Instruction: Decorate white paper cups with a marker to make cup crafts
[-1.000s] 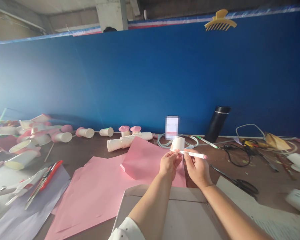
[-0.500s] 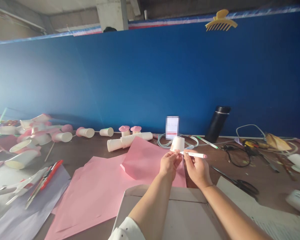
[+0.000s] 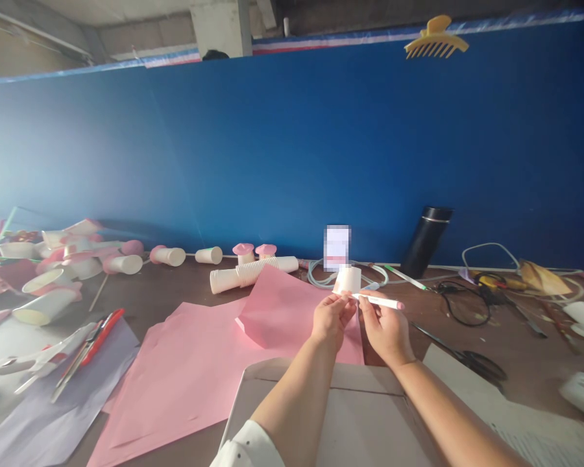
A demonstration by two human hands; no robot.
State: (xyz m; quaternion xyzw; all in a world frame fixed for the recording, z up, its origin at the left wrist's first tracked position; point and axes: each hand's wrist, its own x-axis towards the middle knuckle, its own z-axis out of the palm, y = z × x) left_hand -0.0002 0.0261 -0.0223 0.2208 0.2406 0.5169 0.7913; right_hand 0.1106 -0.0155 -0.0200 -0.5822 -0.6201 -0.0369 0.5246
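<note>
My left hand [image 3: 329, 318] pinches a small white paper cup [image 3: 348, 279] by its lower rim and holds it up above the pink paper sheets [image 3: 214, 363]. My right hand [image 3: 385, 327] grips a white pen with a pink end [image 3: 380, 301]. The pen's tip touches the cup's lower edge. Both hands hover over the far edge of a flat cardboard piece [image 3: 350, 415].
A stack of white paper cups [image 3: 250, 272] lies behind the pink paper, with more cups [image 3: 48, 279] piled at the left. Red-handled scissors [image 3: 85, 347] lie at the left, black scissors [image 3: 467, 360] at the right. A black flask [image 3: 425, 240] and cables [image 3: 467, 298] stand near the blue wall.
</note>
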